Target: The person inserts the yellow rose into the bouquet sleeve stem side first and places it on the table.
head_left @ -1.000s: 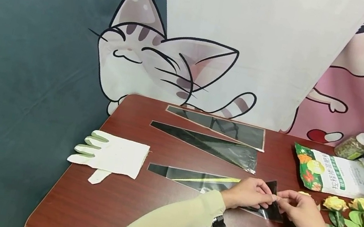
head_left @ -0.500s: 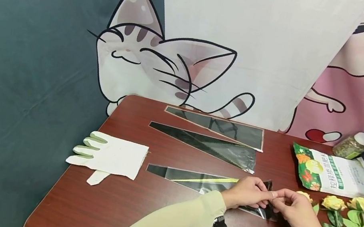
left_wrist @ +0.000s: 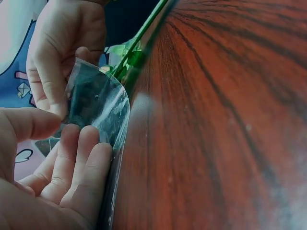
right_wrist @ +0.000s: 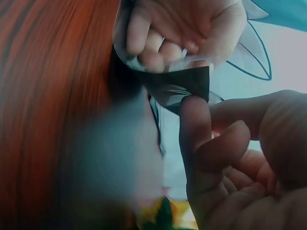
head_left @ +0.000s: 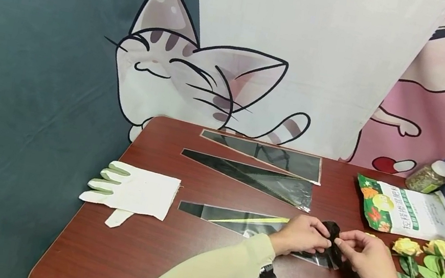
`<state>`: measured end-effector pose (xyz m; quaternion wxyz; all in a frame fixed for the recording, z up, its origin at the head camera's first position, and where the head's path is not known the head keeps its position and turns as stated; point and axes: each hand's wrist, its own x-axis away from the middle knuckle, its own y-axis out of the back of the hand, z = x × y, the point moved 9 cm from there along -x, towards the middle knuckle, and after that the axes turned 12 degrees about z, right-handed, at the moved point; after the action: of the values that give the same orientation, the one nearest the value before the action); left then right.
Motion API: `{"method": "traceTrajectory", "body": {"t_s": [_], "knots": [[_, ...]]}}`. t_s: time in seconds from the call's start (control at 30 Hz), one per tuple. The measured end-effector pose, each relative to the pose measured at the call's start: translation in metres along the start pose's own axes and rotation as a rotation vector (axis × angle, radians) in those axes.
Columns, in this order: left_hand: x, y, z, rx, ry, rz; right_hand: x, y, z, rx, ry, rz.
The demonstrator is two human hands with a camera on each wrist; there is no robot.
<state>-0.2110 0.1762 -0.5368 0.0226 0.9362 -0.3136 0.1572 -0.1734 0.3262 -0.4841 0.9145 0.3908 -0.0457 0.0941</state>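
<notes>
A long tapered flower sleeve (head_left: 231, 217) of clear and black film with a yellow stripe lies across the table, its wide right end bulging up between both hands. The left hand (head_left: 305, 234) pinches the near side of that wide end between thumb and fingers. Facing it, the right hand (head_left: 368, 259) holds the film's edge between thumb and forefinger. In the left wrist view, the clear film (left_wrist: 93, 96) curves into a rounded mouth beside the left fingers. A dark corner of film (right_wrist: 192, 79) sticks up at the right fingertips in the right wrist view.
Two more tapered sleeves lie behind, one at mid-table (head_left: 247, 178) and one at the back (head_left: 290, 161). White gloves (head_left: 142, 189) are at left. Yellow roses (head_left: 407, 247), a printed bag (head_left: 410, 212) and a jar (head_left: 430, 176) crowd the right side.
The sleeve's wide end, flatter a second ago, now rises rounded and bunched between the hands. The fingertips, which met half a second ago, have moved slightly apart.
</notes>
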Motion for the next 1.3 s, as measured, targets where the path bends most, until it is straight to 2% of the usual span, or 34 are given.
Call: {"method": "traceTrajectory", "body": {"t_s": [0.13, 0.27, 0.37, 0.53, 0.7, 0.83, 0.97, 1.1, 1.3], "knots": [[0.001, 0.003, 0.0, -0.007, -0.01, -0.018, 0.003, 0.006, 0.005, 0.177, -0.014, -0.052], [0.001, 0.004, 0.001, -0.002, 0.004, -0.036, 0.004, 0.005, 0.009, 0.263, -0.011, -0.048], [0.001, 0.004, 0.002, 0.008, 0.006, -0.03, 0.005, 0.004, 0.009, 0.29, -0.011, -0.044], [0.002, 0.003, 0.0, -0.004, -0.007, -0.014, 0.005, 0.003, 0.008, 0.285, -0.016, -0.052], [0.003, 0.003, -0.002, -0.049, -0.003, -0.045, 0.008, 0.005, 0.007, 0.308, -0.018, -0.071], [0.003, 0.002, -0.004, -0.088, 0.015, -0.061, 0.012, 0.008, 0.003, 0.292, -0.032, -0.088], [0.003, 0.001, -0.004, -0.117, 0.027, -0.065, 0.016, 0.011, 0.003, 0.275, -0.012, -0.112], [0.002, 0.001, -0.003, -0.123, 0.035, -0.06, 0.021, 0.016, 0.002, 0.219, 0.002, -0.126], [0.002, 0.0, -0.004, -0.116, 0.038, -0.055, 0.03, 0.023, -0.01, 0.09, -0.046, -0.136]]}}
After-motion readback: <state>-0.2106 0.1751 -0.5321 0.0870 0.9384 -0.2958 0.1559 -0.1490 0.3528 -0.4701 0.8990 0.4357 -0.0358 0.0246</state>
